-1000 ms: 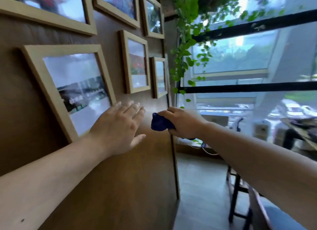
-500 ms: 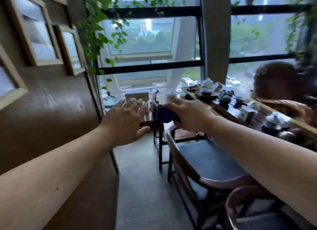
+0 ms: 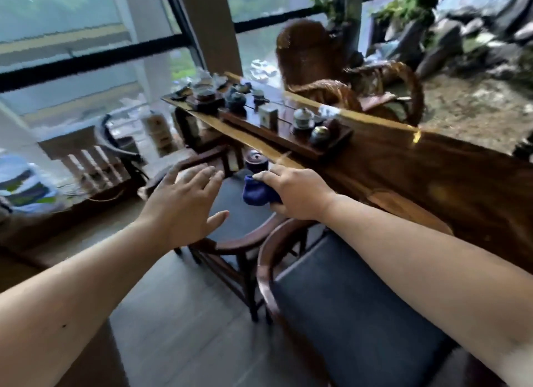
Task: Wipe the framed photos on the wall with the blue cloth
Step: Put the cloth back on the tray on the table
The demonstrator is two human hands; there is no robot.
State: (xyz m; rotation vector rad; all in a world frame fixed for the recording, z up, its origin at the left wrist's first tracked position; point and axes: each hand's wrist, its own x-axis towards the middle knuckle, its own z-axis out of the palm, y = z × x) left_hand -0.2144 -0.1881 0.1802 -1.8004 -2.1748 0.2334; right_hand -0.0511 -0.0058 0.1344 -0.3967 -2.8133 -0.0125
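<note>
Cloth (image 3: 258,194), blue and bunched into a wad, sits in the right hand (image 3: 300,194), whose fingers are curled tight around it so that only a rounded end pokes out toward the left; a balled grip like that suits carrying more than wiping, since no flat face is offered. The left hand (image 3: 184,207) floats just beside it, palm down, fingers spread and holding nothing, probably for balance or ready to steady a frame. No framed photos or wall show in this view, so wiping cannot be happening now. Both arms reach out over two chairs with dark seats (image 3: 352,306), and a long wooden table (image 3: 432,173) runs along the right, carrying a tray of tea ware (image 3: 288,124) near its far end. Big windows (image 3: 86,55) fill the background. The picture is smeared, which suggests the head is swinging. Judging from this, the person must face the wall again before any wiping can go on.
</note>
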